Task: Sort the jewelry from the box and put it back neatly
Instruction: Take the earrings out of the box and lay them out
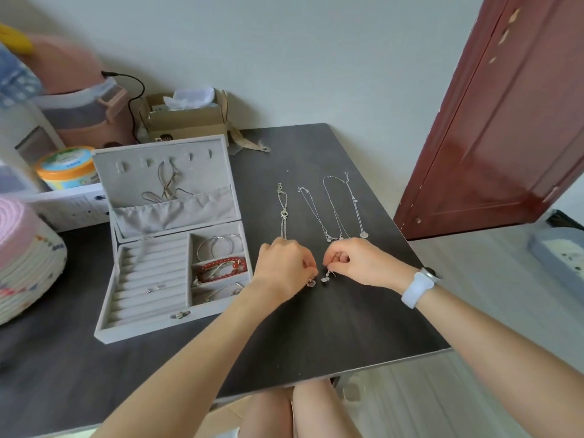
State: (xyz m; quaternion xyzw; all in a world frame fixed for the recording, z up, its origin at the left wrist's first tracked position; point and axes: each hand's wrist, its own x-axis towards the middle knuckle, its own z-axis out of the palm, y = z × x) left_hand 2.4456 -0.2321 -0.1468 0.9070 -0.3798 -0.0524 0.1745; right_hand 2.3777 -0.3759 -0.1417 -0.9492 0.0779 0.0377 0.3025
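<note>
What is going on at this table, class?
A person is sorting jewelry. The left hand and right hand each pinch a small silver pendant piece over the dark grey table. Four thin silver chain necklaces lie in a row beyond the hands. The open grey velvet jewelry box holds a red beaded bracelet and silver bangles.
</note>
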